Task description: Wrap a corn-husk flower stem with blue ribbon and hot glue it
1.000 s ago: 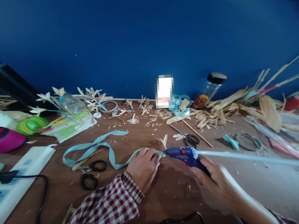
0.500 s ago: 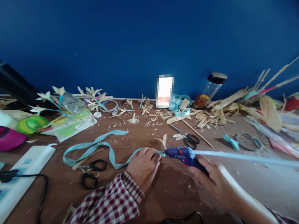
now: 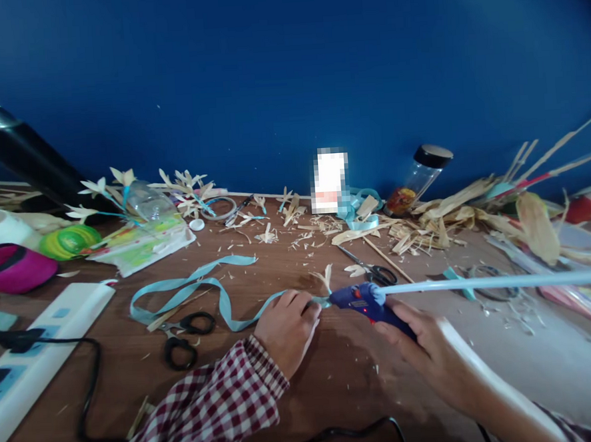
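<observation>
My right hand (image 3: 423,346) is wrapped round the grip of a dark blue hot glue gun (image 3: 357,297), its small red light lit. A long translucent glue stick (image 3: 479,283) sticks out of the gun's back, nearly level. Close by, my left hand (image 3: 288,328) has its fingers pinched on the end of a light blue ribbon (image 3: 223,302). At the nozzle stands a small pale corn-husk flower (image 3: 324,278); its base lies at the ribbon, and the exact contact with the nozzle is hard to make out. The ribbon curls away leftward across the table.
Black-handled scissors (image 3: 181,351) lie left of my left hand; another pair of scissors (image 3: 379,274) lies behind the gun. A white power strip (image 3: 57,335) with a black cord fills the left. Husk scraps (image 3: 426,229), a capped jar (image 3: 418,180) and husk flowers (image 3: 188,187) line the wall.
The rear end of the glue stick has swung upward and now runs almost level. The whole view has shifted slightly. Both hands keep their holds by the husk flower.
</observation>
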